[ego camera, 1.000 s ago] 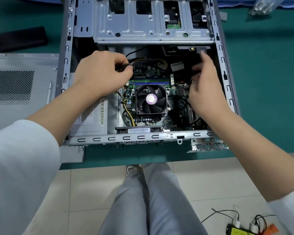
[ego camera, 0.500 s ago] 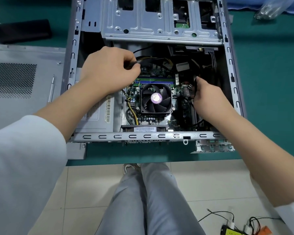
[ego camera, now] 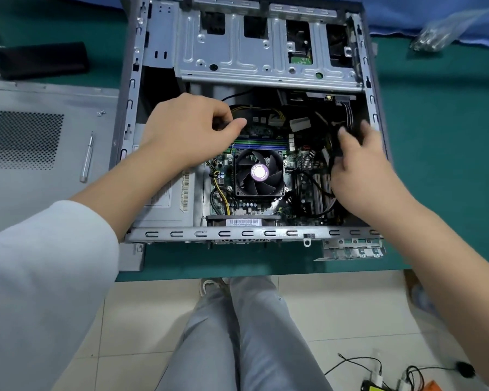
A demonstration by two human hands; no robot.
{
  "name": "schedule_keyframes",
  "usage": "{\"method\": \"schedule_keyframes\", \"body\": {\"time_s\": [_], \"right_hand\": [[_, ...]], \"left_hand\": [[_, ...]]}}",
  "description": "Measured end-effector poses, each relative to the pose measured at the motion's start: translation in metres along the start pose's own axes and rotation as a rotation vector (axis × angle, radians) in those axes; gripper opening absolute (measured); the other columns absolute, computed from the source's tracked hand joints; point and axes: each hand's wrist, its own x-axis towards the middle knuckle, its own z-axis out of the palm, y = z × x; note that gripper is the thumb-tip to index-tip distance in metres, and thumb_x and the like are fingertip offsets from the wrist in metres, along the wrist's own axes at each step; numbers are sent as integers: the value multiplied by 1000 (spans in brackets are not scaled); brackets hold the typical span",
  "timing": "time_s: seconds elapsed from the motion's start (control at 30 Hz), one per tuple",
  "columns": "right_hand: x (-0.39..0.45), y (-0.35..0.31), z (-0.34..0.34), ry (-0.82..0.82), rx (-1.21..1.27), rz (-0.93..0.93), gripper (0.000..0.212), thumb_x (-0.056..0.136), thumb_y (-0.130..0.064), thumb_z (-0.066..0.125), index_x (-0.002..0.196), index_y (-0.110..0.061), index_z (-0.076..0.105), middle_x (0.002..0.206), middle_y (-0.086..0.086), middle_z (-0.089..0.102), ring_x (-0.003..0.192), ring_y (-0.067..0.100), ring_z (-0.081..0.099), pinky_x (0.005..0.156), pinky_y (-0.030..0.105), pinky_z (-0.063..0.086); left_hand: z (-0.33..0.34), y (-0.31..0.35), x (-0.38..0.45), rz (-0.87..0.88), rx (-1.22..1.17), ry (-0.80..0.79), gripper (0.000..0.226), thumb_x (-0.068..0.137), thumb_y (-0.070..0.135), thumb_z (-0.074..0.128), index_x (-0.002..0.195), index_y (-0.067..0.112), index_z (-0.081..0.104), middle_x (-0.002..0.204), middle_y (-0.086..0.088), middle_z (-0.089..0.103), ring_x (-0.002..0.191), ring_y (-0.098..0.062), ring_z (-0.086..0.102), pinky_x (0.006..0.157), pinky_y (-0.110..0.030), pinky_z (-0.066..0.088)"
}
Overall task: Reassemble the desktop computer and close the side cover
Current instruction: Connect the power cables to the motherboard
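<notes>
Inside the open case (ego camera: 130, 131), we pinch a black cable (ego camera: 239, 119) with our left hand (ego camera: 192, 131) while our right hand (ego camera: 359, 156), nearer the side-wall connector, grips another cable bundle (ego camera: 336, 153).

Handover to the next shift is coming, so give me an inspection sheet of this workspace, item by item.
Surface: green table mat, bare at right.
Job's things: open grey metal computer case lying flat; black CPU fan with purple hub on the motherboard; grey perforated side cover off, lying left of the case.
Clutter: silver screwdriver and small screws on the cover; black rectangular block at far left; clear plastic bag at far right.
Grippers: left hand pinches a black cable end; right hand grips black cables.
Cables: yellow and black wires beside the fan.
Surroundings: tiled floor; power strip with wires.
</notes>
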Motion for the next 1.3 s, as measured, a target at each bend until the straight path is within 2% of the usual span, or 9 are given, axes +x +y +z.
{"method": "schedule_keyframes", "body": {"time_s": [0.23,0.33,0.47,0.73,0.83,0.97,1.07,1.17,1.3], "right_hand": [[22,-6,-27,-51,-13,-52,40,93,-14,43,132,-21,52,106,9,59,87,26,51,70,24,33],[29,-5,-47,-80,204,-9,26,89,-13,51,103,-28,67,70,-4,56,64,10,50,58,21,38],[23,-7,-54,-306,790,127,44,88,13,43,93,-22,69,89,2,58,79,19,71,81,32,56],[12,-7,-32,-381,1483,159,49,87,22,39,116,-9,63,115,5,68,101,25,68,62,21,56],[15,-17,-25,-364,1393,113,43,89,17,45,113,-13,65,115,3,68,92,19,69,66,24,57],[20,-21,-33,-214,1137,106,30,86,10,58,105,-13,64,92,2,74,84,19,72,61,26,57],[25,-22,-49,-81,917,142,14,81,-23,72,82,-22,59,75,0,74,64,18,72,55,30,52],[32,-24,-65,2,451,73,43,72,-73,54,79,-31,53,62,-14,69,55,9,66,60,30,51],[38,-23,-79,-71,170,-29,50,70,-78,52,77,-29,52,65,-11,66,67,10,64,65,29,52]], "left_hand": [[3,-2,-4,20,51,14,36,89,56,43,80,28,65,57,11,54,60,-12,51,50,-19,26],[4,-4,-5,30,41,21,37,88,56,43,80,28,65,58,11,57,60,-11,53,49,-19,27],[4,-4,-6,23,25,32,35,88,56,42,79,31,65,57,13,56,55,-4,49,47,-19,26],[0,0,-6,74,-12,38,25,88,50,46,108,40,57,97,22,60,90,-1,56,60,-21,46],[-3,0,-6,168,43,-19,36,89,44,48,123,33,52,119,12,58,110,-9,52,82,-35,51],[-4,16,-15,349,93,-198,46,89,37,50,134,27,48,138,5,49,133,-16,35,115,-40,22],[3,33,-29,360,-25,-249,48,89,32,50,137,25,46,148,4,37,143,-17,18,119,-38,5],[6,40,-30,201,-81,-238,46,96,41,43,138,23,46,144,4,42,140,-17,25,119,-35,11],[10,45,-16,124,142,-331,53,90,49,47,139,28,40,135,3,44,129,-20,34,116,-40,15]]}}
